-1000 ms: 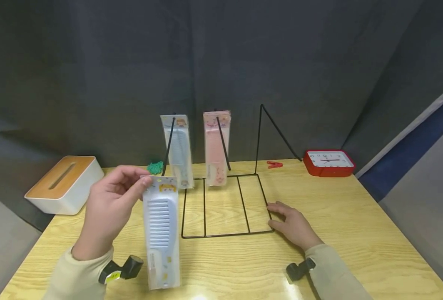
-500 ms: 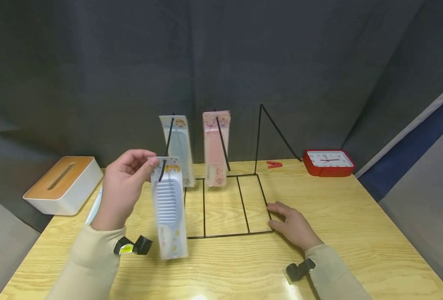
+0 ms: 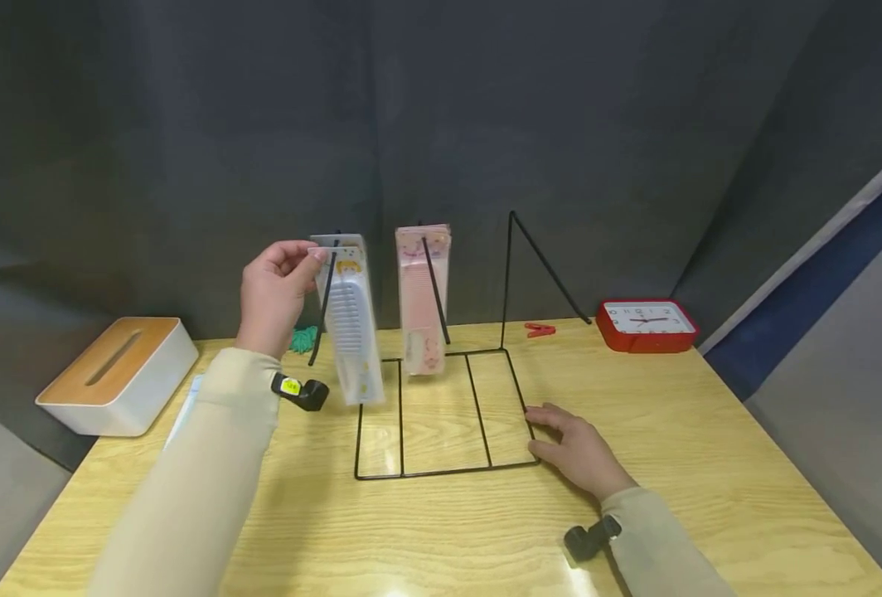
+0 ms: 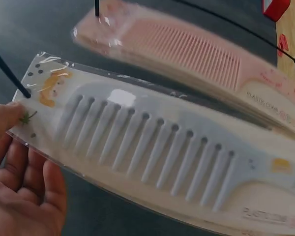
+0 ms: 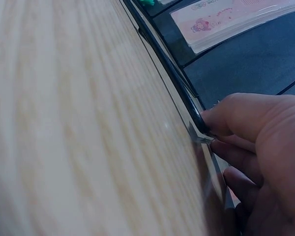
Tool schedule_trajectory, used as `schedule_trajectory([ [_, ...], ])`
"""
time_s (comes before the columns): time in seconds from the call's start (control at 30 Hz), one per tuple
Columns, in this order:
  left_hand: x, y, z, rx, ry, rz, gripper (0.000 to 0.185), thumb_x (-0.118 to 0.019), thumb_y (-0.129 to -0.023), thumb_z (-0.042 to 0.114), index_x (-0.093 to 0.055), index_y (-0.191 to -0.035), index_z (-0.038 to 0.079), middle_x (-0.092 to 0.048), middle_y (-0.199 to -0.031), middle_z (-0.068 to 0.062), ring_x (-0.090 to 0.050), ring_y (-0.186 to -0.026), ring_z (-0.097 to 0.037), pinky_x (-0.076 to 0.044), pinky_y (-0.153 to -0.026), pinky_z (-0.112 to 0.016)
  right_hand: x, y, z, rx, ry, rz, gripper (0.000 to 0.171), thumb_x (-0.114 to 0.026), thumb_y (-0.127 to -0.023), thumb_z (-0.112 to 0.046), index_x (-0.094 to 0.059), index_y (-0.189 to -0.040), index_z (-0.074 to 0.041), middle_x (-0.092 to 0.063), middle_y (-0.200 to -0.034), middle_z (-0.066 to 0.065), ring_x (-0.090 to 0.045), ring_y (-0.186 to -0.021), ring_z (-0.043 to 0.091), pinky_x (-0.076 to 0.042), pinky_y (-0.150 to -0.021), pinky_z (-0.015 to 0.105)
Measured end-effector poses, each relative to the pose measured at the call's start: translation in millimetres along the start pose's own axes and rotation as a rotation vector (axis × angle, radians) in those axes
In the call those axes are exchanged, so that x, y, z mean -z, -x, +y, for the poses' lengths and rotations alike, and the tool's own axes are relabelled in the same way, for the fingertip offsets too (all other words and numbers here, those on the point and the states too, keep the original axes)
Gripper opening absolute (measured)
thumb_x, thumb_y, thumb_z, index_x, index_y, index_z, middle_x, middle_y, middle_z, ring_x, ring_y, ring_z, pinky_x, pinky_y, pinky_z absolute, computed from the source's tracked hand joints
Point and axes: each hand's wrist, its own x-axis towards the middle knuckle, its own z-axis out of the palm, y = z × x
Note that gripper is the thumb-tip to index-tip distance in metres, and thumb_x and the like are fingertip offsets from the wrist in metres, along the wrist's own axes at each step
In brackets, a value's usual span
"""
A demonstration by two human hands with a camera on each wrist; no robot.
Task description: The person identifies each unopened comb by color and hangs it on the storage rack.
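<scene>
Now, from the head view, the left hand (image 3: 275, 292) has lifted the packaged blue comb (image 3: 351, 319) from low over the wooden table (image 3: 709, 464) up to the left peg of the black wire rack (image 3: 441, 410). A second ago the pack hung well in front of the rack; now its top sits at the peg, thumb and fingers pinching the upper left corner. I judge the hanging nearly made, though I cannot tell whether the peg has passed fully through the hole. The right hand (image 3: 575, 448) stays flat at the rack's near right corner, fingers loosely bent against the base wire.

Counted around the rack: one blue comb held, with a second pack edge just behind it, one stack of pink comb packs (image 3: 422, 298) on the middle peg, and one bare right peg. Left of the rack stands one tissue box (image 3: 116, 373); right of it, one red clock (image 3: 646, 323) and one red clip (image 3: 540, 330); behind its left side, one green tuft (image 3: 304, 338).

From the left wrist view, the fingers (image 4: 24, 187) pinch the pack's printed header, the peg's black wire touching it, with pink combs just beyond.

From the right wrist view, the fingertips (image 5: 221, 118) press against the rack's corner wire.
</scene>
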Motion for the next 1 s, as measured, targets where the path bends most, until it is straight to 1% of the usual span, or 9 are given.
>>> schedule_trajectory([
  [0.1,0.2,-10.4,-3.4,0.013,0.037,-0.007,0.030,-0.076,-0.090,0.034,-0.068,-0.110,0.012,-0.066,-0.105,-0.002,-0.058,-0.097,-0.014,-0.051,-0.081,-0.027,-2,-1,0,-0.003,0.012,0.007,0.049,-0.074,-0.092,-0.022,-0.062,-0.137,-0.009,-0.042,-0.153,0.021,-0.035,-0.143,0.042,-0.027,-0.115,0.060],
  [0.2,6.1,-14.6,-10.0,0.021,0.051,-0.018,0.031,-0.075,-0.092,0.031,-0.065,-0.114,0.012,-0.067,-0.107,-0.001,-0.060,-0.098,-0.014,-0.051,-0.083,-0.028,-3,-2,-1,-0.004,0.018,0.010,0.049,-0.074,-0.091,-0.022,-0.062,-0.137,-0.010,-0.043,-0.153,0.021,-0.035,-0.143,0.042,-0.027,-0.115,0.060],
  [0.3,19.7,-14.5,-24.0,0.031,0.001,-0.014,0.032,-0.074,-0.093,0.030,-0.063,-0.118,0.013,-0.067,-0.106,0.002,-0.062,-0.097,-0.012,-0.051,-0.082,-0.025,-3,-3,-1,-0.005,0.016,0.007,0.049,-0.074,-0.091,-0.021,-0.062,-0.137,-0.010,-0.042,-0.153,0.021,-0.035,-0.143,0.042,-0.027,-0.115,0.060],
  [0.43,48.8,-11.5,-56.1,0.064,-0.125,0.008,0.031,-0.071,-0.095,0.033,-0.063,-0.119,0.015,-0.065,-0.104,0.007,-0.060,-0.097,-0.008,-0.047,-0.079,-0.022,-3,-2,-1,-0.013,0.020,0.003,0.049,-0.074,-0.091,-0.021,-0.062,-0.137,-0.010,-0.042,-0.154,0.022,-0.035,-0.143,0.043,-0.027,-0.115,0.060],
  [0.57,85.9,-5.8,-94.7,0.127,-0.240,0.048,0.032,-0.068,-0.097,0.036,-0.061,-0.122,0.016,-0.062,-0.109,0.008,-0.056,-0.102,-0.008,-0.046,-0.083,-0.023,-2,-1,-1,-0.017,0.024,-0.001,0.049,-0.073,-0.092,-0.023,-0.061,-0.138,-0.010,-0.041,-0.154,0.022,-0.034,-0.143,0.043,-0.027,-0.115,0.061],
  [0.63,103.9,-2.3,-114.0,0.157,-0.299,0.056,0.038,-0.065,-0.098,0.038,-0.059,-0.126,0.014,-0.060,-0.116,0.004,-0.055,-0.108,-0.012,-0.046,-0.088,-0.026,-2,-1,-1,-0.020,0.024,-0.002,0.049,-0.073,-0.092,-0.024,-0.061,-0.138,-0.010,-0.041,-0.154,0.021,-0.034,-0.143,0.043,-0.027,-0.115,0.061],
  [0.73,127.1,3.0,-140.0,0.198,-0.372,0.064,0.047,-0.062,-0.100,0.037,-0.054,-0.135,0.007,-0.056,-0.132,-0.008,-0.051,-0.123,-0.024,-0.044,-0.101,-0.037,-1,0,-1,-0.023,0.022,-0.004,0.050,-0.073,-0.092,-0.024,-0.061,-0.138,-0.010,-0.041,-0.154,0.021,-0.034,-0.144,0.043,-0.026,-0.115,0.061],
  [0.87,152.8,8.4,-169.7,0.244,-0.419,0.076,0.060,-0.060,-0.100,0.031,-0.040,-0.148,0.002,-0.041,-0.152,-0.019,-0.036,-0.141,-0.037,-0.031,-0.116,-0.050,-1,-1,0,-0.014,0.020,0.002,0.050,-0.073,-0.092,-0.024,-0.061,-0.138,-0.009,-0.042,-0.153,0.021,-0.034,-0.143,0.043,-0.027,-0.115,0.061],
  [1.0,171.6,12.6,-191.6,0.292,-0.454,0.059,0.071,-0.060,-0.100,0.028,-0.025,-0.155,0.000,-0.028,-0.160,-0.023,-0.024,-0.148,-0.041,-0.023,-0.119,-0.054,-3,-2,2,-0.006,0.023,0.009,0.050,-0.074,-0.092,-0.024,-0.061,-0.138,-0.011,-0.043,-0.154,0.020,-0.035,-0.143,0.042,-0.027,-0.115,0.061],
])
